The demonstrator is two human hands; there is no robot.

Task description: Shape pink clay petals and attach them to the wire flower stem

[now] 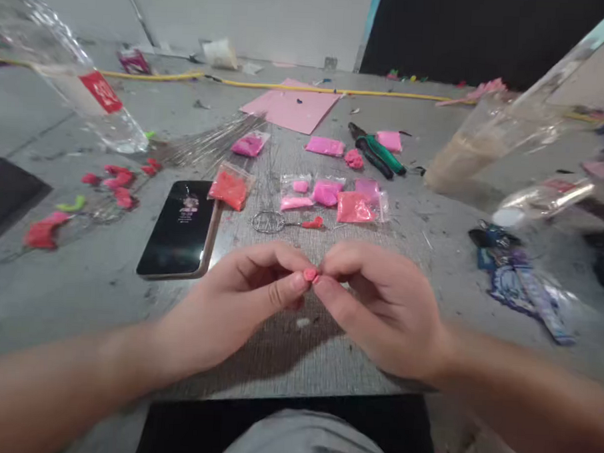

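Observation:
Between my two hands, over the near part of the table, is a small lump of pinkish-red modelling clay (310, 274). My left hand (249, 291) pinches it from the left with thumb and fingertips. From the right, the thumb and fingertips of my right hand (383, 303) press on the same lump. Just beyond my fingertips lies a looped wire piece (268, 222) with a bit of red-orange clay (313, 222) at its right end. Small clear bags of pink clay (327, 192) and coral clay (355, 207) lie behind it.
A phone (179, 228) lies left of my hands, beside an orange clay bag (231, 187). Green-handled pliers (380, 153), thin wires (210, 142) and a pink sheet (297, 106) lie farther back. Tilted plastic bottles stand at left (97, 97) and right (470, 147).

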